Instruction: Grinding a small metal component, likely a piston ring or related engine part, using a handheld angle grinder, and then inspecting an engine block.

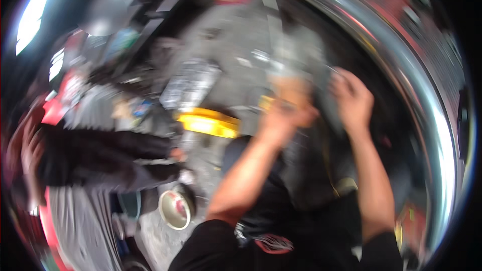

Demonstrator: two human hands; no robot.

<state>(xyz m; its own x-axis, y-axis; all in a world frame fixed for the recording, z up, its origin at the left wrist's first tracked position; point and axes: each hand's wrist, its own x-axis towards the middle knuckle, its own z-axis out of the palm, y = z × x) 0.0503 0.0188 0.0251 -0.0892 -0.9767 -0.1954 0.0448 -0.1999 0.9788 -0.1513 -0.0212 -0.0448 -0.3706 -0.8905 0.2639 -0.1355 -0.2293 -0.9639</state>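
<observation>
The picture is smeared by motion. My left hand (283,120) is closed, and a small yellow bit (266,103) shows beside its fingers; what it grips I cannot make out. Right behind it is a blurred orange-tan shape (292,90) with a pale grey part above it, its kind unclear. To the right, my right hand (355,98) is raised with its fingers bent together. A thin light speck (332,69) shows at its fingertips, too blurred to name. The two hands are apart, in front of a dark hollow below a shiny curved rim (437,115).
A yellow case or tray (208,123) lies on the grey floor (226,50) left of my hands, near a silvery block-like thing (192,84). Nearer stands a pale round bucket (174,210). At the left is another person in dark clothing (110,158), a hand (32,150) visible.
</observation>
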